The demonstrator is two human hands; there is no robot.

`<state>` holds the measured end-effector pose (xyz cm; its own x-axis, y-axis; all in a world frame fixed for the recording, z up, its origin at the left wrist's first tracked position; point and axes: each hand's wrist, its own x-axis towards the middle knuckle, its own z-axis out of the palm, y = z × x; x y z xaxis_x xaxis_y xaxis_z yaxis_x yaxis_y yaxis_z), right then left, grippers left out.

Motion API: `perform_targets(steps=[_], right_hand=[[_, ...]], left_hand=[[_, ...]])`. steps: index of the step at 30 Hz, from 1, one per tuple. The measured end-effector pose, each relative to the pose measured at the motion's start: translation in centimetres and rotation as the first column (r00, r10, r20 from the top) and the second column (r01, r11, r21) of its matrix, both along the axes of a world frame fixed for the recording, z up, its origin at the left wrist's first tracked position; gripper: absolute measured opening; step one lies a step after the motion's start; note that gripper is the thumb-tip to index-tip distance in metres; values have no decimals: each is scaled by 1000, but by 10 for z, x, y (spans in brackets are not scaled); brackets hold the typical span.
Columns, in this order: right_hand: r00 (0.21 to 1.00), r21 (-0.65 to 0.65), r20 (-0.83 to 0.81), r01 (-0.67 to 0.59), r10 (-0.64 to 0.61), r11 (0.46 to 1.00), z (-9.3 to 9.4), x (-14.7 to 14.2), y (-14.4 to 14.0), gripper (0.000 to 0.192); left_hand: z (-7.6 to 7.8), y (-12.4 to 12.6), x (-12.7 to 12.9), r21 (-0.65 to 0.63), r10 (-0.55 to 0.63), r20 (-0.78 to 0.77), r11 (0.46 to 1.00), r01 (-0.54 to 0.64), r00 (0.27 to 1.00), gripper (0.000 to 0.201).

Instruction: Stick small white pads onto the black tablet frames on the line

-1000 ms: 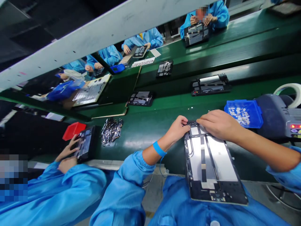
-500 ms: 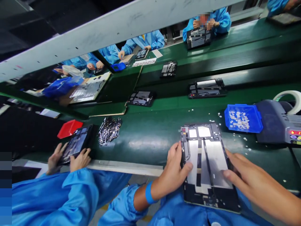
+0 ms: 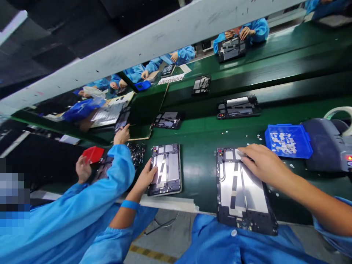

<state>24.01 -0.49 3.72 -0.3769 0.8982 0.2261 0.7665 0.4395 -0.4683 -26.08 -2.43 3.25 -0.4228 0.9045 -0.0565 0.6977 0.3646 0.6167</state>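
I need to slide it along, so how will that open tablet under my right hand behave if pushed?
The open tablet looks like a flat, rigid slab, so it should slide on the green belt without tipping. Its exposed inner parts seem fragile; pushing at the frame looks safer.

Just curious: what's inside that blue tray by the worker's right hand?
The blue tray holds a loose scatter of small white pieces. What they are is too small to tell, and its near wall hides some.

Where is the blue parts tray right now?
In the head view the blue parts tray sits on the green belt, right side, between the right hand and the grey machine.
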Motion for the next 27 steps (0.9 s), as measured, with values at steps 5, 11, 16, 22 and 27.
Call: perform_targets(steps=[5,11,16,22,27], right_hand=[[998,-87,38,-55,58,995,7,-21,16,37],[1000,-127,0,12,-12,992,6,-27,29,34],[998,-181,-41,28,-36,983,2,-21,33,34],[994,-189,-103,7,-27,982,2,-30,32,32],[974,-266,-224,-72,11,961,6,-47,33,23]], left_hand=[[29,5,85,-39,-360,-387,926,375,849,51],[36,46,248,36,-658,-133,744,667,742,19],[28,69,270,-76,-690,-64,724,686,721,22],[14,40,258,164,-597,172,802,575,784,15],[-6,26,264,234,-399,556,917,323,729,14]])
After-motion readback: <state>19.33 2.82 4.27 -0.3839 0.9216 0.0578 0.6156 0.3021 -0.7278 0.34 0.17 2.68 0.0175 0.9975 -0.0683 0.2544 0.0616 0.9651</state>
